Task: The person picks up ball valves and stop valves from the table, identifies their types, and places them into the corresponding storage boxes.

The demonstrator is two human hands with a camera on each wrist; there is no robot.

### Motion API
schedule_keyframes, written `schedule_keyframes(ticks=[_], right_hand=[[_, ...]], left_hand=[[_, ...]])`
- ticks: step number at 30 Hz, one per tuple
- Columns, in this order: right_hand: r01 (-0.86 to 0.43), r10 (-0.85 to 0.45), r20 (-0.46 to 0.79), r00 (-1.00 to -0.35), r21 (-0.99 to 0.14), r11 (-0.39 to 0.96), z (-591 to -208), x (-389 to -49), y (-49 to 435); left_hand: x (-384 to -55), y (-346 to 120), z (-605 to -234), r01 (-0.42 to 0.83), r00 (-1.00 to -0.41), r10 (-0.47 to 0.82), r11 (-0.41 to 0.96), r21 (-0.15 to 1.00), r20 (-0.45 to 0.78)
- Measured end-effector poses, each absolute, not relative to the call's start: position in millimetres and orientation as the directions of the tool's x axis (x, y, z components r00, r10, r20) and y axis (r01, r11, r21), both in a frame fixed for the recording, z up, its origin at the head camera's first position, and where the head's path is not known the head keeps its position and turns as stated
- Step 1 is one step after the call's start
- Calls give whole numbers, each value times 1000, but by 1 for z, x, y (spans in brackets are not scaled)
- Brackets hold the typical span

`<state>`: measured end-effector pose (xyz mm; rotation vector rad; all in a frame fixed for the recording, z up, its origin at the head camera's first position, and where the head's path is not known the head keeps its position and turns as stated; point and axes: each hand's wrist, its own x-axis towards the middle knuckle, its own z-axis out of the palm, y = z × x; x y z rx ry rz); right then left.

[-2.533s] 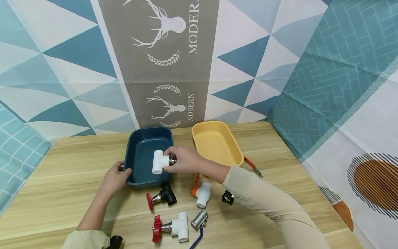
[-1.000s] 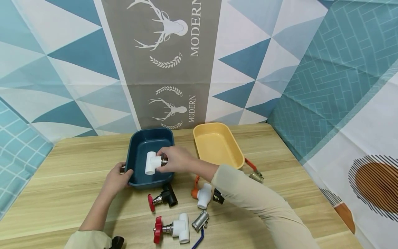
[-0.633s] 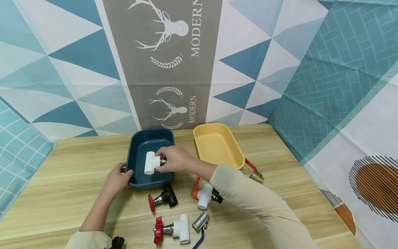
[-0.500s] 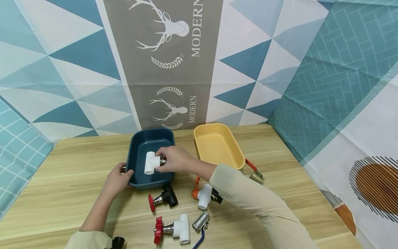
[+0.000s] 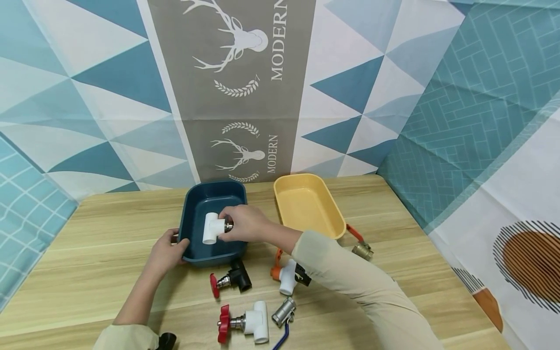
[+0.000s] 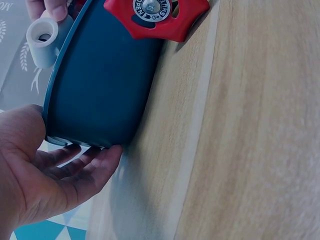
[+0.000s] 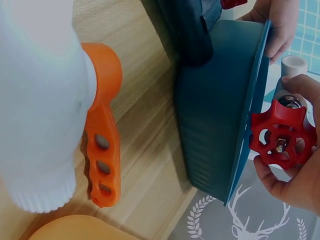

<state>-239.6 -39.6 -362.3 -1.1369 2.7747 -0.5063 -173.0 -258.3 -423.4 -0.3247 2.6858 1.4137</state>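
Observation:
My right hand point(image 5: 247, 223) holds a white tee-shaped stop valve point(image 5: 211, 228) over the dark blue tray point(image 5: 214, 190), gripping it near its metal stem. In the right wrist view the valve's red handwheel point(image 7: 283, 134) shows between thumb and fingers. The white body lies level above the tray floor; whether it touches is hard to tell. My left hand point(image 5: 166, 250) grips the tray's left side. Its thumb lies over the rim and its fingers point(image 6: 82, 172) press the outer wall in the left wrist view.
Near the tray's front lie a black valve point(image 5: 239, 277), a white valve with red wheel point(image 5: 257, 322), a white ball valve with orange handle point(image 5: 288, 277) and a steel one point(image 5: 284, 311). A yellow tray point(image 5: 308, 204) stands right; a brass valve point(image 5: 362, 250) lies beside it.
Over the last seconds my right hand has carried the white valve a little left, further over the blue tray, then stayed nearly still. My left hand keeps its grip on the tray.

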Motion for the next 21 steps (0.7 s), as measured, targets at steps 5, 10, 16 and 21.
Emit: schedule_keyframes(ticks=[5, 10, 16, 21], right_hand=[[-663, -698, 32, -715, -348, 663, -364, -241, -40], [-659, -696, 31, -718, -351, 665, -366, -243, -42], [-663, -697, 24, -717, -336, 669, -368, -244, -45], [-663, -695, 18, -719, -318, 678, -370, -246, -46]], left_hand=[[-173, -258, -424, -228, -973, -145, 545, 807, -177], [-173, -259, -424, -228, -974, -143, 541, 809, -178], [-173, -259, -424, -233, -972, -149, 542, 808, -181], [-173, -258, -424, -236, -972, -150, 540, 808, -183]])
